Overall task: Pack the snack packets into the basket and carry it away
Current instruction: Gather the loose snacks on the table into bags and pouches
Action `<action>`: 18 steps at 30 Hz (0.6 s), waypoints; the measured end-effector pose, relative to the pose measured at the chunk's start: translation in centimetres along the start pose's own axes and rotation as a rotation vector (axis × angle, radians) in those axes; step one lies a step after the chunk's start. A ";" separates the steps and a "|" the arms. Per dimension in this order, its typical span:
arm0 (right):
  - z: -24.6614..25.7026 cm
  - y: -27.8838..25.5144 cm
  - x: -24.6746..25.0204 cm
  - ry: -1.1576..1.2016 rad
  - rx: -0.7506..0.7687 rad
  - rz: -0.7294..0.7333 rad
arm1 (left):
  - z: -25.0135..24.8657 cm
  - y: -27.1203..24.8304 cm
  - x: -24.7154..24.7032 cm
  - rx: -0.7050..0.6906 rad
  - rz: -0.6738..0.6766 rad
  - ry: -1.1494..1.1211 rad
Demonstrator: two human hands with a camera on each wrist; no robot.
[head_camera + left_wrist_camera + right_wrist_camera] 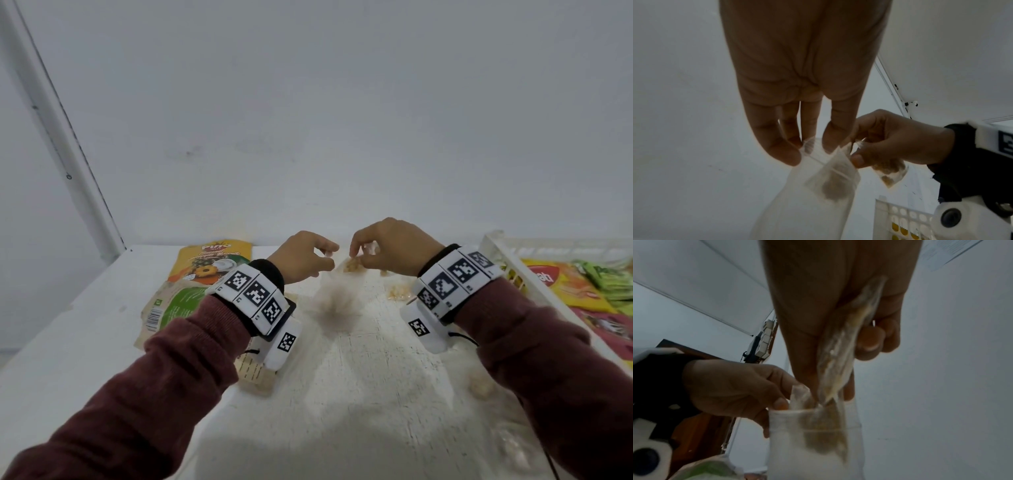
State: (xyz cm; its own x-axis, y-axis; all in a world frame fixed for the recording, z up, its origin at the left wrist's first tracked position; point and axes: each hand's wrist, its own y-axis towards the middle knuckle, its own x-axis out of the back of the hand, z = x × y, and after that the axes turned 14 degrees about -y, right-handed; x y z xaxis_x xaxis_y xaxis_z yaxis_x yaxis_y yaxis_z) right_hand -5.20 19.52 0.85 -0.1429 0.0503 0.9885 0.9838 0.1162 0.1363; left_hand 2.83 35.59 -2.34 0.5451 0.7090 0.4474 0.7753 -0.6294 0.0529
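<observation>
Both hands are raised above the white table point(342, 394). My left hand point(325, 255) pinches the top rim of a clear plastic bag point(334, 301) that hangs blurred below it. My right hand point(359, 258) grips a small clear snack packet point(352, 265) with brownish pieces, right at the bag's mouth. In the left wrist view the fingers point(783, 152) hold the bag point(818, 186) and the packet point(890, 172) hangs from the right hand point(879, 142). The right wrist view has the packet point(840, 353) pointing down into the bag point(813, 443). A white basket point(493, 246) stands at the right.
Colourful packets point(565, 284) lie in the basket. A yellow biscuit packet point(212, 263) and a green-and-beige packet point(174, 308) lie at the left under my left wrist. Small clear snack packets point(397, 293) point(479, 383) are scattered on the table. A white wall stands close behind.
</observation>
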 end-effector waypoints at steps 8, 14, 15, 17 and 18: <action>-0.3 0.8 -0.1 0.446 -0.084 -0.117 | 0.3 0.0 0.1 0.001 0.005 -0.012; 0.1 1.2 -0.8 0.703 -0.001 -0.234 | 0.4 0.2 0.2 0.004 -0.006 -0.023; 0.3 1.3 -1.0 0.735 0.008 -0.237 | 0.5 0.2 0.3 0.001 -0.008 -0.020; 0.5 1.5 -1.7 0.720 0.014 -0.253 | 0.5 0.2 0.3 -0.006 -0.003 -0.011; 0.5 1.6 -2.0 0.660 0.011 -0.277 | 0.5 0.2 0.3 -0.010 0.003 -0.008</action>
State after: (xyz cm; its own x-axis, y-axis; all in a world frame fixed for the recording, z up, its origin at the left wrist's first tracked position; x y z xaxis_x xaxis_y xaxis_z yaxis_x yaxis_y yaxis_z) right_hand -3.41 20.15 -0.97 -0.2887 -0.5928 0.7518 0.9191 0.0483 0.3911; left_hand 3.30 35.87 -2.61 0.5499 0.7097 0.4403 0.7706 -0.6345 0.0603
